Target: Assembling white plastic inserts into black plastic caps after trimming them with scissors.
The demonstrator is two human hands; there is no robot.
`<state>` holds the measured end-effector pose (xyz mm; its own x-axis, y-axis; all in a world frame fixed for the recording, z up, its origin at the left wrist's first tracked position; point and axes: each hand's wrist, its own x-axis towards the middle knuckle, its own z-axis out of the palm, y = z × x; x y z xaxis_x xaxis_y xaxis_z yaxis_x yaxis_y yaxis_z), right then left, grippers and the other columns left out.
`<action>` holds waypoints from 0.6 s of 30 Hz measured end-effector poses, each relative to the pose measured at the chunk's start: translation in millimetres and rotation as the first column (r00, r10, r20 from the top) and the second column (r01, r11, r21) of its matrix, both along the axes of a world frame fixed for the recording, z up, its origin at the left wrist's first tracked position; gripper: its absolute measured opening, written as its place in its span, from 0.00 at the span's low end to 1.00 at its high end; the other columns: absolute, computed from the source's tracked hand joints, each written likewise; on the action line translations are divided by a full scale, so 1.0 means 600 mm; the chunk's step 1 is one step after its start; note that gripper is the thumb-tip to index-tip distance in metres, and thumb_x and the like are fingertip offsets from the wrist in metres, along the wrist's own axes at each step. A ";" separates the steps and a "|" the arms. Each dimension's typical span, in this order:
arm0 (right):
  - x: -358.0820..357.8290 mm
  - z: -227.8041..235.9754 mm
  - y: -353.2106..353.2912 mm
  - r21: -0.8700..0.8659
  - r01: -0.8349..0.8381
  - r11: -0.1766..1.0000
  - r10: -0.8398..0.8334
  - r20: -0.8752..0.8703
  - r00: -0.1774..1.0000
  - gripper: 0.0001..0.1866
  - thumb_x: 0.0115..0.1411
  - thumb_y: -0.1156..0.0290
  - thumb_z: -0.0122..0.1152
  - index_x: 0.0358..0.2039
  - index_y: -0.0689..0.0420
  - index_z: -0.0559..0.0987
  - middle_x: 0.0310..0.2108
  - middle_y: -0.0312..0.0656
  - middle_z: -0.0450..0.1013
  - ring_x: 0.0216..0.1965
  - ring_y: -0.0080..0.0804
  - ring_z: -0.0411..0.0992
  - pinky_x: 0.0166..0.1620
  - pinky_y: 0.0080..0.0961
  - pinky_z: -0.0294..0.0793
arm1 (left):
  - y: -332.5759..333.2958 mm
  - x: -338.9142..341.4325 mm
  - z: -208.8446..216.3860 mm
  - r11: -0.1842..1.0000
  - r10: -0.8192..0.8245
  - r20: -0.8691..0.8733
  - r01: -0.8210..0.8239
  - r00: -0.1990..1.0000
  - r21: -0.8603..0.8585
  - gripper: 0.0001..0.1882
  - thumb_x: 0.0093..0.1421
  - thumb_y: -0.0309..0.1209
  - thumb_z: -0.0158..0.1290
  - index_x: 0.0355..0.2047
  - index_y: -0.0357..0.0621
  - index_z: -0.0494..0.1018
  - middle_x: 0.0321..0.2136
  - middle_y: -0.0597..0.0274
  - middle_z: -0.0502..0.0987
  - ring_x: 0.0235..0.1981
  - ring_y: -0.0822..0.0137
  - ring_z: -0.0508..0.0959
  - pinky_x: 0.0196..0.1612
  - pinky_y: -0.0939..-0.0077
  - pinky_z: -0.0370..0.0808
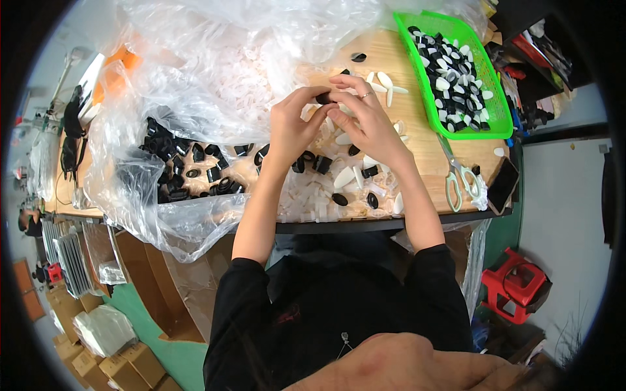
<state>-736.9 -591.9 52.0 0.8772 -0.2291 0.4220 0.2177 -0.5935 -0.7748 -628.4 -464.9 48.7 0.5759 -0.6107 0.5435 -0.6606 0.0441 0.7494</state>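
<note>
Where the two hands meet over the far middle of the table [427, 186], item one: a small black piece [323, 98], raised above the loose parts, mostly covered by fingers, exact form not readable

Left hand [289, 130]: index finger and thumb nearly closed, pinching the piece from the left. Right hand [373, 127]: fingers bent, a ring on one, tips drawn close at the piece's right end; whether they grip or merely steady it, cannot tell

Handling, by judgement: light, fairly stiff, smooth enough to slip or spin; best taken by its opposite edges between fingertip and thumb, with modest pressure

Items near and about: white oval pieces [344, 176] and black oval pieces [340, 199], scattered near, below the hands; black ring-like parts [173, 146], heaped left on clear plastic sheeting [124, 179]; translucent pieces [238, 78], massed far left of the hands

Items right: green basket [502, 117], far right, filled with mixed black and white pieces; scissors [452, 189] with pale green handles, nearer, below the basket; dark phone [503, 186], at the table's right edge
</note>
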 end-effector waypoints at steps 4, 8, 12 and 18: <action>-0.002 -0.004 -0.009 -0.046 0.049 0.998 -0.050 -0.010 0.999 0.12 0.64 0.65 0.55 0.39 0.62 0.75 0.54 0.44 0.64 0.54 0.39 0.65 0.51 0.30 0.70 | 0.002 -0.003 0.006 0.987 0.010 0.017 -0.013 1.000 0.159 0.13 0.50 0.22 0.62 0.37 0.38 0.77 0.30 0.56 0.81 0.31 0.65 0.81 0.36 0.75 0.77; -0.008 0.002 -0.015 -0.145 0.061 0.988 -0.066 -0.032 0.997 0.12 0.64 0.64 0.55 0.36 0.62 0.75 0.53 0.43 0.64 0.51 0.39 0.67 0.50 0.31 0.70 | 0.003 -0.006 -0.001 0.988 -0.088 -0.008 0.088 0.996 0.127 0.13 0.51 0.24 0.62 0.38 0.40 0.76 0.29 0.55 0.80 0.29 0.63 0.80 0.32 0.74 0.76; -0.010 -0.001 -0.018 -0.153 0.070 0.986 -0.081 -0.069 0.994 0.13 0.64 0.63 0.55 0.36 0.62 0.74 0.52 0.43 0.65 0.49 0.37 0.69 0.50 0.30 0.69 | -0.001 -0.018 -0.008 0.988 -0.065 -0.003 0.065 0.998 0.139 0.14 0.51 0.23 0.62 0.39 0.40 0.76 0.29 0.55 0.79 0.29 0.62 0.80 0.32 0.74 0.76; -0.007 0.002 -0.015 0.282 -0.063 0.957 0.100 -0.119 0.988 0.15 0.65 0.61 0.54 0.42 0.62 0.74 0.52 0.40 0.65 0.51 0.31 0.68 0.51 0.27 0.68 | -0.004 -0.014 -0.010 0.999 0.040 0.126 -0.041 0.991 0.007 0.18 0.50 0.21 0.61 0.43 0.42 0.75 0.30 0.57 0.78 0.28 0.60 0.78 0.31 0.73 0.75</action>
<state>-740.8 -600.8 53.2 0.9411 -0.2455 0.2326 0.1423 -0.3366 -0.9308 -636.9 -467.1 42.8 0.5278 -0.5941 0.6070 -0.7505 0.0084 0.6608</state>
